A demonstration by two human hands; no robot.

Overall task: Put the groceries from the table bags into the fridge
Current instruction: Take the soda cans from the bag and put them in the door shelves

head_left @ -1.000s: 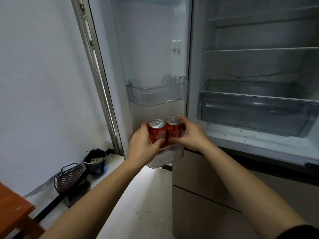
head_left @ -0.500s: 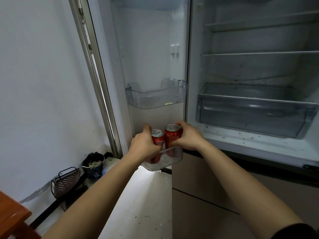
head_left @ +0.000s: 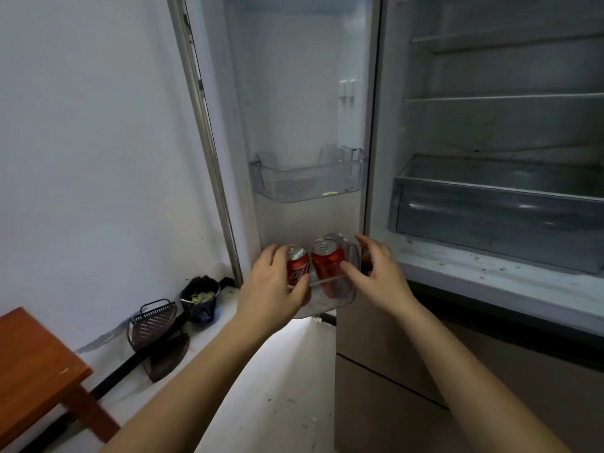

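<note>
Since a second ago both cans have gone down from above the rim into the lower clear plastic door bin, and my right hand has come off its can. The two red aluminium soda cans stand upright side by side in that bin, the left can and the right can just beside each other, their silver tops above the bin's front rail.

My left hand is curled round the left can, thumb and fingers on its sides, so I judge it is steadying the can until it sits flat. My right hand is spread, fingers apart; one fingertip seems to brush the right can's side, but it grips nothing. I think it hangs there to catch the can if it tips.

I chose the door bin because its rail holds tall narrow cans upright when the white fridge door swings. The upper clear door bin holds only a small yellowish scrap. The fridge shelves and the grey translucent drawer look bare, apart from specks on the ledge below.

The red-brown wooden surface shows only its corner, so the bags are out of sight. These two cans are nearly stowed; the rest I cannot count.
</note>
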